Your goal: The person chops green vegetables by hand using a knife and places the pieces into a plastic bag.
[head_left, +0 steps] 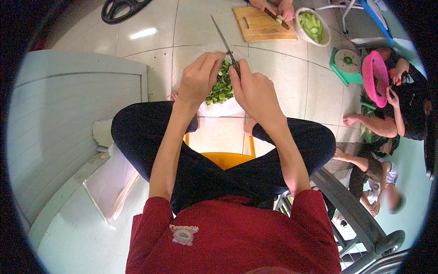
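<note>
My right hand (pixel 258 89) is closed round the dark handle of a knife (pixel 221 39), whose long blade points away and to the left. Close beside it, my left hand (pixel 199 78) has its fingertips pinched together near the base of the blade. What those fingers hold, if anything, is too small to make out. Below both hands lies a heap of chopped green vegetables (pixel 221 86). Under the heap shows the edge of a white bag or container (pixel 230 108), partly hidden by my hands.
Across the tiled floor, another person's hands (pixel 286 9) cut over a wooden board (pixel 260 28). Beside it stands a white bowl (pixel 299 28) of pale green slices. At right are a green scale (pixel 338 68), a pink basket (pixel 375 77) and seated people. A white panel (pixel 82 91) stands left.
</note>
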